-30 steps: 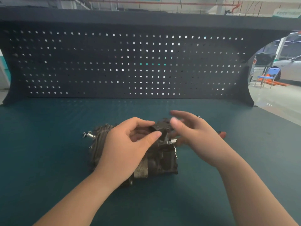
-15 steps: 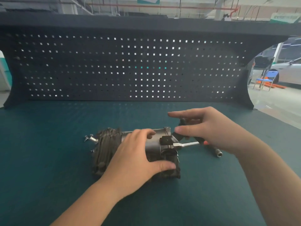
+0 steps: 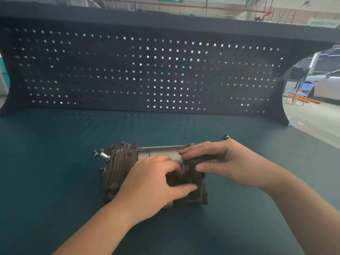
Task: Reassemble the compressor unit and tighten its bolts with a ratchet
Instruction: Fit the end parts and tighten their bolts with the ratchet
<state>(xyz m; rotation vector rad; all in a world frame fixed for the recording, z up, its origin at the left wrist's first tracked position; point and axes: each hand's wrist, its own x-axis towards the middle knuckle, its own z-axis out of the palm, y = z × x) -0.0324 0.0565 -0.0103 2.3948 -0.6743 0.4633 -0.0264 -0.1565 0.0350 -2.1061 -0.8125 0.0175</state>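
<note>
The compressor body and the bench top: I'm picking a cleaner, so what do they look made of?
The compressor looks like cast metal, likely aluminium: ribbed grey housing with a dull, grimy finish, and a smoother, brighter cylindrical middle section. The bench top looks like a teal rubber or vinyl mat: matte, finely textured, with only a soft sheen near the pegboard. Neither can be confirmed by sight alone.

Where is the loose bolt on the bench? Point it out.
In the head view, the loose bolt lies on the green mat just beyond the right hand, right of the compressor.
</note>
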